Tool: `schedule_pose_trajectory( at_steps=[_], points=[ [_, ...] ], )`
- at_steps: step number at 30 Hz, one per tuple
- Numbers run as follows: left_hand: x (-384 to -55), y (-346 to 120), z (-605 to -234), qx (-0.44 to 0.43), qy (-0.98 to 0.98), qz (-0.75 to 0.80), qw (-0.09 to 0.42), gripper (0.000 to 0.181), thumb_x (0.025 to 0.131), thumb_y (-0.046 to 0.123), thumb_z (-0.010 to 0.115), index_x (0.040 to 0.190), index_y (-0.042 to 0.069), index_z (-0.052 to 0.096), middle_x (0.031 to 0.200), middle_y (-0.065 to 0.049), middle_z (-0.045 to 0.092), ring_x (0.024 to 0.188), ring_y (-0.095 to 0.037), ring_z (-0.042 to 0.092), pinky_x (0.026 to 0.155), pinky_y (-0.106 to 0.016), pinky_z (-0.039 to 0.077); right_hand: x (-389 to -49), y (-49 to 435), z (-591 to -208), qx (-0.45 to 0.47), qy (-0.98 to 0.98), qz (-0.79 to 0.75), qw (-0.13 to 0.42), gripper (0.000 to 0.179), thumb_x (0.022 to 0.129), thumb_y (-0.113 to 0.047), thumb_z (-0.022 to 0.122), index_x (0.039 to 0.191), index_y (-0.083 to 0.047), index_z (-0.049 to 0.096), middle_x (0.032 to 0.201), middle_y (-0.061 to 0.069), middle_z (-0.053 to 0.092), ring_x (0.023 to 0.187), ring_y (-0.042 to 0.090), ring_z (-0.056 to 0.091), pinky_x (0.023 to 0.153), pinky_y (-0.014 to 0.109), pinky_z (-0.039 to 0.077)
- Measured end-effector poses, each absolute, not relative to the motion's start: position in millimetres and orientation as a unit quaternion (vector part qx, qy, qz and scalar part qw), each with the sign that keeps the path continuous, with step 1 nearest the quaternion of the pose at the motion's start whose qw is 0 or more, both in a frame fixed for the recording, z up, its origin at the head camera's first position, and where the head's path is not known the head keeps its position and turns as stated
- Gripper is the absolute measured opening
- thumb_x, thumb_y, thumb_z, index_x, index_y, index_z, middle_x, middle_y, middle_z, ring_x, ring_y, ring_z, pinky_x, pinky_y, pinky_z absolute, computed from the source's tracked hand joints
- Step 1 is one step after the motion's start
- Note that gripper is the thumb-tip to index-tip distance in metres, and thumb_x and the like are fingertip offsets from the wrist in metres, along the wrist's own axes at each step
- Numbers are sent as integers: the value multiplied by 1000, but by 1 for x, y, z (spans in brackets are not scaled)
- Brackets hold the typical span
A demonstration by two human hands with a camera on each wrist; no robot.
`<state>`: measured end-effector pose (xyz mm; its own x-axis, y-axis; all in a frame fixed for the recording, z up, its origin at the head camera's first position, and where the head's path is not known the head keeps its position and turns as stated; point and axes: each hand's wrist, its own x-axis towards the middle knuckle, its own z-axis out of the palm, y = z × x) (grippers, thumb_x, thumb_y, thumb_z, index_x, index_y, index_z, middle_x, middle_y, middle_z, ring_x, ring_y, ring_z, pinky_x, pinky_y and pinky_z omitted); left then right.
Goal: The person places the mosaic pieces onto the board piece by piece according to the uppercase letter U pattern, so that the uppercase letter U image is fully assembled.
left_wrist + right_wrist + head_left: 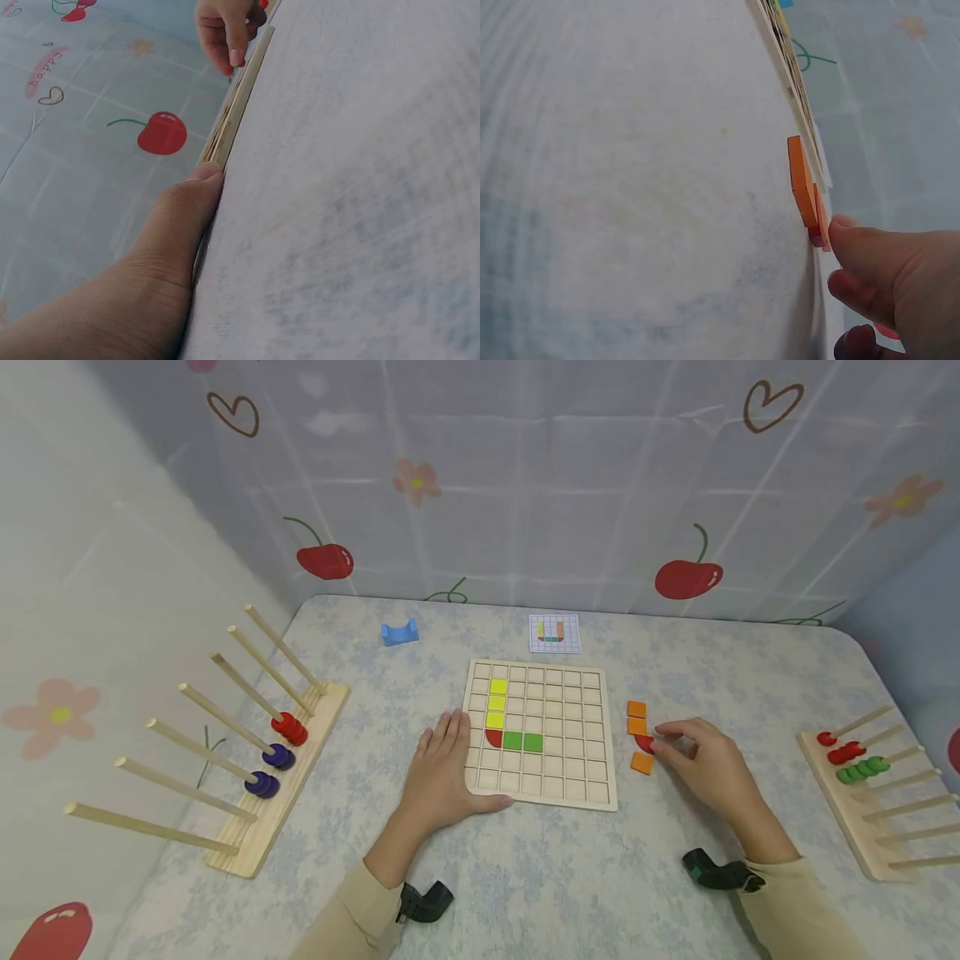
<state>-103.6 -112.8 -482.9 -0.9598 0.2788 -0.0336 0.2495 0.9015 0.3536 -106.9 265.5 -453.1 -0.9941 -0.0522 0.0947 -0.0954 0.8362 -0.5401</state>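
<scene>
My left hand rests flat at the left edge of the wooden grid board, its thumb along the board's front edge. Yellow squares form a column on the board. Below them sits a red quarter-round piece, with green squares to its right. Beyond the board's right side, my right hand has its thumb tip at a loose red piece, the index fingertip slightly apart. Orange squares lie around that red piece; one orange square shows in the right wrist view.
A small pattern card lies behind the board, and a blue curved block is at the back left. Wooden peg racks with colored beads stand at the left and right. A printed curtain hangs behind the table.
</scene>
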Motion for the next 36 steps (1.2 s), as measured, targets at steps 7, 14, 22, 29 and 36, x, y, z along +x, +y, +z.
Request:
schedule_pose_trajectory(
  at_steps=[7, 14, 22, 29, 36],
  points=[
    [-104, -113, -483, 139, 974, 175, 37, 142, 62, 90, 61, 159, 5, 4, 168, -10, 6, 157, -23, 2, 126, -47, 7, -108, 266, -456, 32, -958, 283, 15, 35, 94, -35, 69, 117, -9, 71, 112, 12, 66, 78, 20, 49, 59, 27, 40],
    [-103, -112, -481, 137, 974, 174, 42, 141, 63, 90, 61, 159, 5, 3, 168, -9, 5, 157, -22, 1, 127, -46, 6, -109, 266, -454, 38, -959, 281, 10, 28, 94, -30, 69, 112, -8, 73, 109, 11, 65, 78, 20, 47, 61, 29, 38],
    [-104, -113, -481, 135, 975, 173, 44, 142, 62, 90, 62, 159, 5, 2, 168, -9, 5, 157, -22, 1, 127, -47, 7, -111, 265, -457, 41, -958, 282, 13, 30, 95, -34, 68, 108, -8, 74, 105, 10, 65, 79, 20, 49, 63, 29, 39],
    [-104, -113, -481, 136, 974, 174, 43, 142, 62, 90, 62, 159, 5, 3, 168, -9, 5, 157, -23, 1, 127, -47, 6, -113, 267, -458, 49, -963, 263, 31, 18, 94, -17, 68, 108, -7, 74, 105, 12, 64, 73, 19, 46, 58, 27, 36],
    [-104, -113, -482, 135, 974, 174, 45, 142, 62, 90, 62, 159, 4, 3, 168, -10, 5, 157, -22, 1, 127, -46, 6, -113, 271, -458, 44, -964, 261, 34, 18, 98, -13, 62, 111, -6, 72, 112, 16, 62, 76, 22, 48, 60, 29, 38]
  ],
)
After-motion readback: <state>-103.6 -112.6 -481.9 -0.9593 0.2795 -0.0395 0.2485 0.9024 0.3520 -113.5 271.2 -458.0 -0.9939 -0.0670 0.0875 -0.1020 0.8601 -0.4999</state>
